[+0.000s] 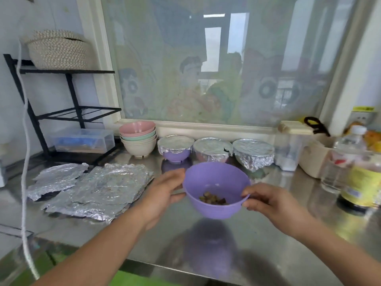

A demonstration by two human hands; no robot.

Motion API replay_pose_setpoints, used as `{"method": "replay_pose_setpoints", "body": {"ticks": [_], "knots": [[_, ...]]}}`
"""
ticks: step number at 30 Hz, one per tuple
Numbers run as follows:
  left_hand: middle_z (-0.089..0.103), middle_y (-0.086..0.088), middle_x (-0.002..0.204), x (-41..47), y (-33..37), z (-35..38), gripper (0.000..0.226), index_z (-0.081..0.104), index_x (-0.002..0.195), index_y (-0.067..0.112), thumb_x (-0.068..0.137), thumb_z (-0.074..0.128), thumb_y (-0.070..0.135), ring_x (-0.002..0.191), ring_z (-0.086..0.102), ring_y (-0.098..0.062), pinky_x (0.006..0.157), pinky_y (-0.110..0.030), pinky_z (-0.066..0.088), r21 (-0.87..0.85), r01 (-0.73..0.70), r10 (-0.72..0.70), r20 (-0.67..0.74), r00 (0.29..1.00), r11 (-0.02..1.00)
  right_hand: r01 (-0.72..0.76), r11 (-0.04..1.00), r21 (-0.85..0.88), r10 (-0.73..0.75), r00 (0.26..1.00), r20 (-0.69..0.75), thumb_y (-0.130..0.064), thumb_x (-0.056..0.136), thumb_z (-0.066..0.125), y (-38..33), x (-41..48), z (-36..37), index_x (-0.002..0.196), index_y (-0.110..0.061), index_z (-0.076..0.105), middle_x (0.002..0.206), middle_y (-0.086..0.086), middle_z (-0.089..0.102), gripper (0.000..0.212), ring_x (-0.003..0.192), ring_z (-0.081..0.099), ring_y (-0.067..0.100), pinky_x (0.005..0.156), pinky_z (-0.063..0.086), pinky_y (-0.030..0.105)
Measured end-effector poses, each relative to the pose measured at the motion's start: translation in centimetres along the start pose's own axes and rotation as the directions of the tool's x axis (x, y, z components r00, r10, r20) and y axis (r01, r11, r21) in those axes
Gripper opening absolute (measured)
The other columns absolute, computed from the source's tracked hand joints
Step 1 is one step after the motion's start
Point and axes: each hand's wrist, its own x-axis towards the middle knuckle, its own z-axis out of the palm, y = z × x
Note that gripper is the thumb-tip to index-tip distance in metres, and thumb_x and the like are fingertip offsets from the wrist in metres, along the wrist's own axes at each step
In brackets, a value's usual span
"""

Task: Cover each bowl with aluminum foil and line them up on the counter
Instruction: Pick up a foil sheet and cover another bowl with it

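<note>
Two grips are holding one purple bowl (216, 188) over the middle of the shiny surface (206, 244). The left grip (162, 195) is curling round the bowl's left side. The right grip (268, 201) is pinching the bowl's right rim, with the thumb on top. The purple bowl is open on top and is tipping a little toward the near side. A few dark food bits (213, 198) are lying in its bottom. I cannot tell if it is touching the surface. A row of three foil-covered bowls (212, 148) is sitting at the far edge, under the window. Just left of that row, a stack of bowls (138, 139) is standing, with a pink one on top. Flat foil sheets (99, 186) are lying on the left, near the left grip. Bottles (362, 182) are standing on the right.
</note>
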Motion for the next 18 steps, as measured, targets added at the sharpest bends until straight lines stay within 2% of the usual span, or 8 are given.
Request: {"method": "replay_pose_setpoints", "body": {"ticks": [4, 6, 8, 11, 12, 14, 16, 18], "knots": [[0.068, -0.003, 0.121, -1.2, -1.9, 3.2, 0.043, 0.06, 0.125, 0.011, 0.083, 0.068, 0.016, 0.114, 0.062, -0.02, 0.1, -0.042, 0.048, 0.045, 0.02, -0.023, 0.062, 0.998, 0.999, 0.003, 0.999, -0.034, -0.004, 1.0, -0.024, -0.014, 0.081, 0.075, 2.4, -3.3, -2.0, 0.09, -0.032, 0.067, 0.092, -0.015, 0.069, 0.021, 0.081, 0.066, 0.003, 0.076, 0.049, 0.017], [0.069, 0.0, 0.119, -1.6, -2.6, 4.0, 0.048, 0.063, 0.123, 0.016, 0.076, 0.074, 0.02, 0.115, 0.062, -0.019, 0.103, -0.044, 0.046, 0.095, 0.014, -0.025, 0.12, 0.992, 0.995, 0.016, 0.999, -0.049, -0.018, 0.999, -0.039, -0.034, 0.08, 0.072, 3.2, -4.1, -2.7, 0.09, -0.035, 0.07, 0.094, -0.016, 0.068, 0.011, 0.084, 0.066, 0.006, 0.077, 0.051, 0.02], [0.069, 0.002, 0.119, -1.8, -3.0, 4.6, 0.047, 0.065, 0.12, 0.02, 0.073, 0.07, 0.024, 0.115, 0.062, -0.018, 0.104, -0.044, 0.045, 0.134, 0.006, -0.028, 0.156, 0.987, 0.991, 0.032, 0.997, -0.07, -0.035, 0.998, -0.048, -0.062, 0.079, 0.065, 3.7, -4.6, -3.3, 0.1, -0.04, 0.066, 0.097, -0.018, 0.068, 0.031, 0.084, 0.066, 0.008, 0.075, 0.05, 0.017], [0.07, 0.008, 0.115, -1.8, -3.4, 5.1, 0.043, 0.067, 0.114, 0.023, 0.071, 0.069, 0.024, 0.112, 0.064, -0.014, 0.103, -0.042, 0.045, 0.147, 0.017, -0.038, 0.142, 0.989, 0.989, 0.036, 0.996, -0.088, -0.038, 0.999, -0.028, -0.075, 0.077, 0.056, 4.5, -4.6, -3.5, 0.106, -0.044, 0.063, 0.103, -0.019, 0.065, 0.043, 0.086, 0.064, 0.005, 0.074, 0.045, 0.011], [0.071, 0.009, 0.113, -1.8, -3.5, 5.1, 0.042, 0.068, 0.113, 0.024, 0.071, 0.069, 0.024, 0.111, 0.064, -0.013, 0.102, -0.042, 0.046, 0.154, 0.015, -0.037, 0.14, 0.989, 0.988, 0.047, 0.994, -0.099, -0.05, 0.998, -0.025, -0.074, 0.078, 0.056, 4.8, -4.5, -3.4, 0.103, -0.043, 0.065, 0.105, -0.02, 0.064, 0.041, 0.086, 0.064, 0.003, 0.075, 0.044, 0.009], [0.071, 0.011, 0.113, -1.7, -3.4, 5.0, 0.042, 0.067, 0.113, 0.025, 0.071, 0.069, 0.025, 0.11, 0.064, -0.012, 0.1, -0.039, 0.047, 0.175, 0.008, -0.033, 0.139, 0.99, 0.985, 0.057, 0.99, -0.129, -0.059, 0.998, -0.011, -0.055, 0.083, 0.063, 5.3, -4.2, -3.0, 0.1, -0.043, 0.068, 0.11, -0.022, 0.062, 0.021, 0.086, 0.063, -0.001, 0.076, 0.042, 0.007], [0.071, 0.013, 0.112, -1.6, -3.4, 4.6, 0.044, 0.065, 0.114, 0.025, 0.071, 0.068, 0.026, 0.109, 0.064, -0.009, 0.098, -0.036, 0.047, 0.187, 0.001, -0.027, 0.134, 0.991, 0.982, 0.053, 0.989, -0.141, -0.056, 0.998, -0.012, -0.037, 0.082, 0.064, 5.7, -3.7, -2.5, 0.107, -0.037, 0.066, 0.112, -0.025, 0.06, 0.024, 0.086, 0.062, -0.002, 0.077, 0.041, 0.006], [0.07, 0.014, 0.112, -1.5, -3.5, 4.2, 0.044, 0.064, 0.116, 0.027, 0.072, 0.068, 0.024, 0.108, 0.064, -0.006, 0.096, -0.033, 0.048, 0.2, -0.011, -0.019, 0.146, 0.989, 0.98, 0.055, 0.986, -0.156, -0.057, 0.998, -0.008, -0.033, 0.082, 0.063, 5.9, -3.4, -2.2, 0.11, -0.029, 0.068, 0.107, -0.022, 0.063, 0.029, 0.086, 0.061, -0.003, 0.076, 0.041, 0.005]]}}
